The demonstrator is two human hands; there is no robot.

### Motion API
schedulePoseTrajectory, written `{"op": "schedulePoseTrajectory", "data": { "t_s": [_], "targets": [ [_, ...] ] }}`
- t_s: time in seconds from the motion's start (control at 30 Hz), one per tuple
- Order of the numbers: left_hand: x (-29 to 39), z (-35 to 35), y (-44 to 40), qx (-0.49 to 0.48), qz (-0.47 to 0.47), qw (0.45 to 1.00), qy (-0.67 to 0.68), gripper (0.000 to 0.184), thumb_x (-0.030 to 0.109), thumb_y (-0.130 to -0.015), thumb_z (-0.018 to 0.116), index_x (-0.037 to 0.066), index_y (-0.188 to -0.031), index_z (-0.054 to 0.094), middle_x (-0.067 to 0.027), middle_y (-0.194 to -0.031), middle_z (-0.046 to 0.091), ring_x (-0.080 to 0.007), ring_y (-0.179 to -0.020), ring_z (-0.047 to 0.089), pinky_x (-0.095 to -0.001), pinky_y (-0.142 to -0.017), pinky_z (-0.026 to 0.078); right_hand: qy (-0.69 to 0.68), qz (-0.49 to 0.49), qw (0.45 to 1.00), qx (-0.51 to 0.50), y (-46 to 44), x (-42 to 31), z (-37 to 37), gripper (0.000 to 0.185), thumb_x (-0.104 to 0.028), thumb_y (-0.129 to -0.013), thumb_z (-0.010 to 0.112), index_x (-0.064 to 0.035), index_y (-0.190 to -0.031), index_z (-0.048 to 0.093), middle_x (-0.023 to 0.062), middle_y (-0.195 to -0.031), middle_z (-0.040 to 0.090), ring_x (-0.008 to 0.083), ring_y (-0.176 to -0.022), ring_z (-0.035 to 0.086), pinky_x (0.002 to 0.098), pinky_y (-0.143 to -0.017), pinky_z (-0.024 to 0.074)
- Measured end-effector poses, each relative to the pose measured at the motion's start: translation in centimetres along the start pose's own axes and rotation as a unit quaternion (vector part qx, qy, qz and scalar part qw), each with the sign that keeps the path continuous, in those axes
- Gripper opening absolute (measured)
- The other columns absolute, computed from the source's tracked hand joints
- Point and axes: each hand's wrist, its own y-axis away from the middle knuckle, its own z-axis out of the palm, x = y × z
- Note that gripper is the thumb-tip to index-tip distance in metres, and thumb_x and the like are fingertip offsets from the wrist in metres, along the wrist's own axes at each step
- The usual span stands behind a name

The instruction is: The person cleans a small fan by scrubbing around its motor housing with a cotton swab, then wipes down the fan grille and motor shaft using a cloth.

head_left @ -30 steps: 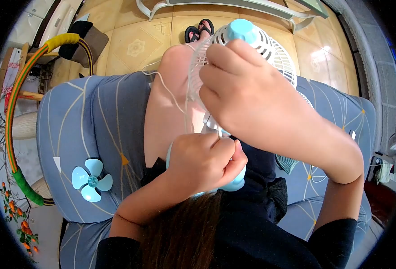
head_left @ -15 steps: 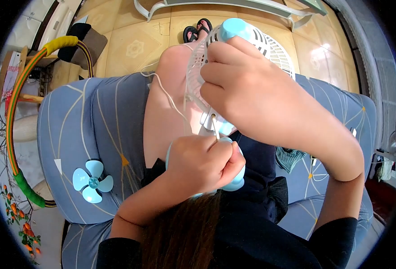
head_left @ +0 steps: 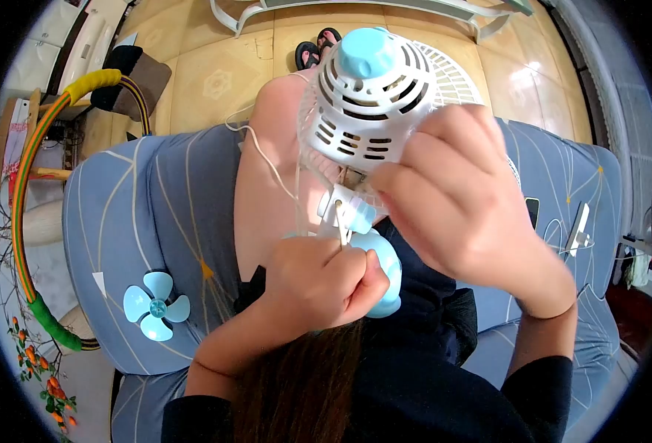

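Note:
A small table fan's white slotted motor cover [head_left: 359, 118], with a light blue knob [head_left: 366, 53], leans over my lap. Below it are the neck joint [head_left: 340, 207] and the light blue base [head_left: 386, 269]. My left hand [head_left: 326, 284] is closed on the white cord [head_left: 342, 223] coming from a hole in the neck, just over the base. With fingers curled, my right hand [head_left: 451, 192] is at the lower right edge of the cover; its thumb is hidden. A gap shows between cover and neck. Part of the white grille [head_left: 455, 74] shows behind the cover.
A light blue fan blade [head_left: 157, 306] lies on the grey-blue sofa [head_left: 193, 170] to my left. To the right are a white power strip [head_left: 578, 229] and a phone [head_left: 533, 213]. A striped hoop [head_left: 26, 199] stands at the left; a low table [head_left: 370, 6] is ahead.
My right hand has moved down and right from over the motor cover, exposing its slots and knob. The cover has shifted left and tilted. My left hand keeps its grip on the cord.

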Motion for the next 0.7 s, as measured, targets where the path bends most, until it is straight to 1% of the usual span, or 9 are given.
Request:
{"op": "schedulePoseTrajectory", "data": {
  "t_s": [0.03,0.13,0.23,0.27,0.37,0.5,0.53,0.63,0.7],
  "targets": [
    [0.0,0.0,0.0,0.010,0.008,1.000,-0.007,0.038,0.004,-0.071,0.073,0.013,-0.058,0.038,-0.0021,-0.050,0.036,-0.0223,-0.036,0.039,-0.0347,-0.037,0.030,-0.023,0.023,0.999,0.017,0.5,0.0,-0.4,0.023,-0.005,-0.064,0.074,-0.0010,-0.086,0.067,0.0075,-0.081,0.054,0.0262,-0.076,0.052,0.0362,-0.070,0.0428],
    [-0.2,0.0,0.4,0.015,0.007,1.000,-0.011,0.037,0.007,-0.071,0.072,0.013,-0.057,0.039,-0.0016,-0.050,0.035,-0.0216,-0.036,0.037,-0.0341,-0.037,0.029,-0.108,0.132,0.984,0.044,2.4,0.4,-0.6,0.015,0.001,-0.070,0.073,-0.0013,-0.084,0.068,0.0063,-0.077,0.056,0.0235,-0.071,0.050,0.0332,-0.065,0.0408],
    [-0.5,0.6,0.9,0.032,0.002,0.999,0.020,0.034,0.010,-0.072,0.071,0.013,-0.056,0.041,-0.0014,-0.050,0.035,-0.0211,-0.037,0.037,-0.0338,-0.038,0.029,-0.179,0.271,0.942,0.079,4.1,-0.1,0.0,0.013,0.001,-0.074,0.074,-0.0039,-0.085,0.069,0.0044,-0.072,0.059,0.0206,-0.061,0.051,0.0313,-0.058,0.0407],
    [-0.5,0.6,0.8,0.032,0.002,0.999,0.015,0.034,0.010,-0.072,0.071,0.013,-0.056,0.041,-0.0014,-0.050,0.035,-0.0209,-0.037,0.036,-0.0338,-0.038,0.029,-0.231,0.282,0.922,0.133,4.9,0.0,1.3,0.009,0.002,-0.076,0.073,-0.0032,-0.083,0.069,0.0053,-0.070,0.060,0.0173,-0.057,0.051,0.0283,-0.053,0.0382],
    [-0.1,0.1,0.3,0.025,-0.001,1.000,0.005,0.032,0.009,-0.073,0.069,0.012,-0.054,0.043,-0.0017,-0.049,0.035,-0.0216,-0.036,0.036,-0.0348,-0.038,0.028,-0.252,0.269,0.919,0.140,5.4,-1.1,2.5,0.009,0.009,-0.079,0.068,0.0026,-0.085,0.066,0.0064,-0.077,0.061,0.0143,-0.067,0.050,0.0261,-0.061,0.0359],
    [0.4,-0.2,-0.2,0.015,-0.015,1.000,0.006,0.032,0.007,-0.072,0.067,0.011,-0.052,0.043,-0.0024,-0.047,0.033,-0.0231,-0.035,0.034,-0.0363,-0.039,0.025,-0.260,0.297,0.906,0.156,5.1,-2.2,3.1,0.009,0.009,-0.080,0.070,0.0028,-0.086,0.067,0.0060,-0.075,0.062,0.0131,-0.062,0.050,0.0254,-0.058,0.0356],
    [0.4,-0.1,-0.2,0.017,-0.013,1.000,0.006,0.032,0.007,-0.072,0.067,0.011,-0.052,0.043,-0.0024,-0.047,0.032,-0.0229,-0.035,0.034,-0.0361,-0.039,0.025,-0.255,0.269,0.914,0.165,5.2,-2.1,3.6,0.009,0.008,-0.080,0.071,0.0025,-0.086,0.068,0.0066,-0.074,0.064,0.0137,-0.060,0.052,0.0256,-0.056,0.0367],
    [0.3,0.1,-0.3,0.020,-0.011,1.000,0.011,0.032,0.007,-0.072,0.068,0.011,-0.052,0.043,-0.0024,-0.047,0.031,-0.0227,-0.035,0.034,-0.0361,-0.038,0.025,-0.241,0.251,0.921,0.176,4.8,-2.1,4.2,0.012,0.004,-0.078,0.073,-0.0028,-0.087,0.070,0.0074,-0.077,0.069,0.0184,-0.061,0.061,0.0278,-0.050,0.0428],
    [0.2,0.1,-0.3,0.017,0.002,1.000,0.007,0.032,0.010,-0.074,0.069,0.012,-0.055,0.042,-0.0011,-0.049,0.035,-0.0206,-0.037,0.036,-0.0345,-0.038,0.028,-0.240,0.256,0.922,0.166,4.5,-2.4,4.3,0.012,0.004,-0.079,0.073,-0.0020,-0.089,0.069,0.0082,-0.076,0.067,0.0190,-0.058,0.060,0.0283,-0.049,0.0428]
  ]
}}
